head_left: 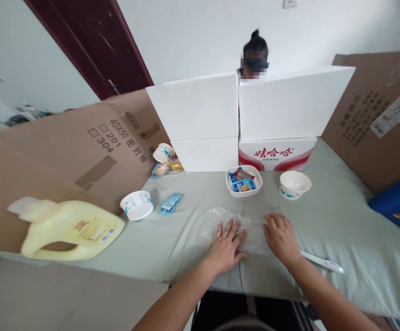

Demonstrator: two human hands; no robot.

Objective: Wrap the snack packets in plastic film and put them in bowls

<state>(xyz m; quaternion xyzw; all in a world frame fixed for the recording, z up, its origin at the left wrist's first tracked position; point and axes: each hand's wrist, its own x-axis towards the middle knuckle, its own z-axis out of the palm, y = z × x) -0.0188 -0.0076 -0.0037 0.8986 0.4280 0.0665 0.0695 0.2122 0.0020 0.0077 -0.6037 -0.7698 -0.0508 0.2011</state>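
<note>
**Thin, clear plastic sheet [255, 233] lies under two hands on pale green cloth**

A dark red door [82, 37] stands at left in a white wall [182, 41]. The table [151, 246], draped in wrinkled pale green cloth, is screened by a printed brown cardboard panel [48, 161], stacked white boxes [205, 108] with a person's head [255, 51] behind, and another brown cardboard panel [365, 110].

On it, a pale yellow plastic jug [82, 218] lies sideways. Next comes a leaf-printed white bowl [133, 204], tipped over; a similar bowl [163, 151] sits farther back by yellow packs [172, 166]. A flat blue packet [171, 203] lies nearby.

The left hand [225, 243] is spread flat on the sheet. Beyond it, a rounded white dish [245, 194] holds blue and red packets [244, 185]. The right hand [282, 236] is curled at the sheet's right edge — whether it grips, I cannot tell. Past it are an upright leaf-printed bowl [291, 191], a slim white utensil [324, 263] and a dark blue container [398, 202].
</note>
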